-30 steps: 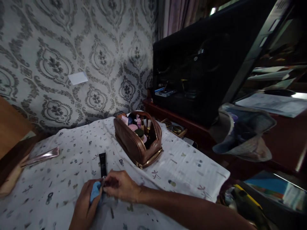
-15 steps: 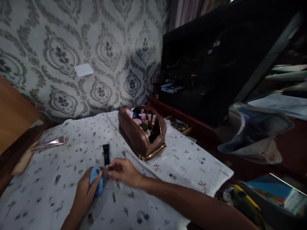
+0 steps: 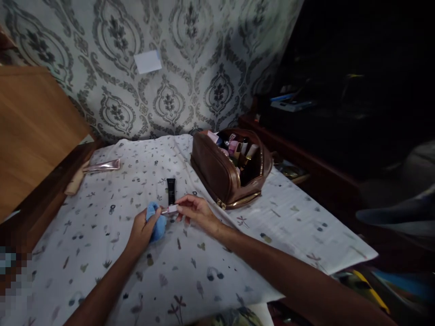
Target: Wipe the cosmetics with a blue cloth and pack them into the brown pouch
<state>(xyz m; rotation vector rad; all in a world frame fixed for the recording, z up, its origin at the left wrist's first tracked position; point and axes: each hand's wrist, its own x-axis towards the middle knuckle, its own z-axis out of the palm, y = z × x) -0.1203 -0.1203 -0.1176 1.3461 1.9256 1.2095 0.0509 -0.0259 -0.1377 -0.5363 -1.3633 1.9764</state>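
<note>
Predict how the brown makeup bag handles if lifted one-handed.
The brown makeup bag probably flexes without collapsing: its walls stand up while open. Likely fairly heavy, given the crowded cosmetics inside. Tilting could spill them, since the top gapes.

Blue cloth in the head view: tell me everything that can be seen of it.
The blue cloth looks like soft fabric, light in colour and without visible print. It is crumpled and bunched in the left hand, part showing above the grip and a fold hanging below. The white printed sheet lies beneath; whether they touch is unclear. A small pale item juts out beside it, meeting the right hand.
</note>
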